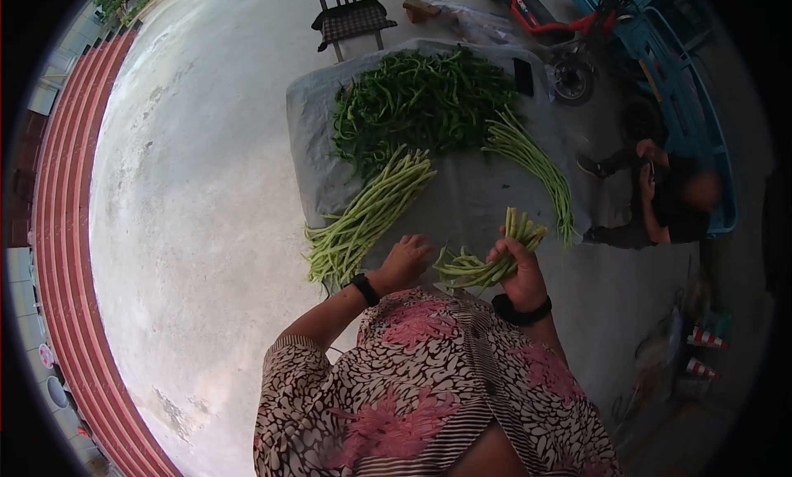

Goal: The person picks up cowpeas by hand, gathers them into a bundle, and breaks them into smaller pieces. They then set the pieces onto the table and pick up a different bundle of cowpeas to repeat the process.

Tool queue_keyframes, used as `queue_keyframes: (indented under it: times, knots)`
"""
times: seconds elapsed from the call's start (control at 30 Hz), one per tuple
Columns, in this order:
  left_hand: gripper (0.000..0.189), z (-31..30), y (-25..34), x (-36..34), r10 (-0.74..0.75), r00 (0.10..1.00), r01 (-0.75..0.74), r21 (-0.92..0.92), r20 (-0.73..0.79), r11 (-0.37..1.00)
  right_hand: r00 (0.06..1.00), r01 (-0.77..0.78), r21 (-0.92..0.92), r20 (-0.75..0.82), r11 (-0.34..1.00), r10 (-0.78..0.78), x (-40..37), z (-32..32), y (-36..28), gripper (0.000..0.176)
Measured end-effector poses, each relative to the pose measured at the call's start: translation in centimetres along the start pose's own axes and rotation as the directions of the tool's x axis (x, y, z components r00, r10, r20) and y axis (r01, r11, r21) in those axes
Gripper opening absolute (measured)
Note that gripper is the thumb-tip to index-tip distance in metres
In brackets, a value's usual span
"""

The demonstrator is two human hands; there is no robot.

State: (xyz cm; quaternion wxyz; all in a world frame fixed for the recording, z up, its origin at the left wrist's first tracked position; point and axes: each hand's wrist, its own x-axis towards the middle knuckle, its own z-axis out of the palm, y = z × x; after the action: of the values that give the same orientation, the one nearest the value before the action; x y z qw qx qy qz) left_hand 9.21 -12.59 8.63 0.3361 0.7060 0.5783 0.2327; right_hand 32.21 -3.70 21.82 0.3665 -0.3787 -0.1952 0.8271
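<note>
Take the table [487, 188] as a clock face, twelve at its far side. The right hand [520, 271], at five o'clock by the near edge, is closed around one bunch [491, 267] of long green beans. The bunch's bent ends point toward nine o'clock, and its other ends stick up past the thumb. The left hand [404, 261], at about half past six, has its fingers bent between that bunch and the big bundle [367, 217]; whether it grips anything cannot be told.

Two more lots of beans lie on the table, making three with the held one. The big bundle lies slantwise at eight o'clock, its lower ends close to the left forearm. The thin bundle [536, 168] runs from two o'clock to four. One pile of green peppers [421, 98] covers twelve o'clock, touching the top of the big bundle. One dark flat thing [523, 77] lies at one o'clock, just beside the peppers.

Two black bands are worn, one on each wrist. Off the table, one chair [353, 22] stands at eleven o'clock and one red scooter [544, 15] at one. One other person [681, 197] sits at three. Two striped cones [708, 338] are at four, and red steps [70, 213] curve along nine.
</note>
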Motion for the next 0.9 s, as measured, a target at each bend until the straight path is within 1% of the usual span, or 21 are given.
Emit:
queue_keyframes:
  times: [0.07, 0.13, 0.23, 0.27, 0.33, 0.43, 0.53, 0.57, 0.63, 0.73, 0.83, 0.9]
  knots:
    - [0.037, -0.1, -3.6, 0.4, -0.268, 0.963, 0.265, 0.153, -0.003, 0.952, 1.0, -0.004, -0.024, -0.019, 1.0, 0.004, -0.2, -0.3, -0.1, 0.033]
    - [0.038, -0.5, -6.5, 0.9, -0.242, 0.955, 0.286, 0.318, -0.17, 0.904, 0.999, -0.006, -0.038, -0.04, 0.999, 0.004, -0.3, -0.6, 0.0, 0.032]
    - [0.038, 0.0, -10.3, 2.1, -0.361, 0.904, 0.423, 0.365, -0.228, 0.829, 0.998, -0.011, -0.044, -0.065, 0.999, 0.008, -0.2, -1.1, 0.1, 0.033]
    - [0.039, 0.5, -11.3, 2.2, -0.373, 0.898, 0.438, 0.4, -0.232, 0.805, 0.997, -0.017, -0.047, -0.074, 0.999, 0.014, -0.3, -1.1, 0.1, 0.033]
    - [0.039, 0.8, -12.5, 2.7, -0.394, 0.886, 0.464, 0.466, -0.246, 0.753, 0.996, -0.018, -0.049, -0.091, 0.999, 0.014, -0.3, -1.1, -0.3, 0.032]
    - [0.033, 0.4, -12.3, 2.7, -0.349, 0.893, 0.447, 0.466, -0.285, 0.764, 0.994, -0.002, -0.037, -0.111, 0.999, -0.002, -0.5, -0.9, -0.7, 0.029]
    - [0.04, -0.5, -12.5, 2.2, -0.303, 0.907, 0.4, 0.373, -0.292, 0.837, 0.993, 0.023, -0.002, -0.116, 1.0, -0.023, -0.4, -1.0, -0.8, 0.024]
    - [0.032, -0.5, -12.3, 1.9, -0.31, 0.881, 0.412, 0.258, -0.357, 0.874, 0.994, 0.025, 0.014, -0.106, 1.0, -0.023, -0.4, -0.8, -0.9, 0.022]
    - [0.016, -2.8, -8.9, 1.3, -0.344, 0.812, 0.4, 0.02, -0.471, 0.916, 0.996, 0.016, 0.047, -0.094, 0.999, -0.011, -0.5, -0.9, -0.8, 0.021]
    - [0.02, -4.1, -5.8, 0.7, -0.483, 0.669, 0.441, -0.221, -0.565, 0.87, 0.997, -0.018, 0.078, -0.074, 0.997, 0.023, -0.2, -1.4, -0.4, 0.02]
    - [0.023, -6.0, -2.5, 0.1, -0.455, 0.704, 0.356, -0.283, -0.545, 0.891, 0.996, -0.066, 0.085, -0.054, 0.994, 0.071, -0.1, -0.7, 0.1, 0.016]
    - [0.026, -7.2, 0.2, -0.4, -0.398, 0.739, 0.243, -0.337, -0.543, 0.91, 0.992, -0.105, 0.094, -0.059, 0.99, 0.111, -0.1, 0.1, 0.6, 0.014]
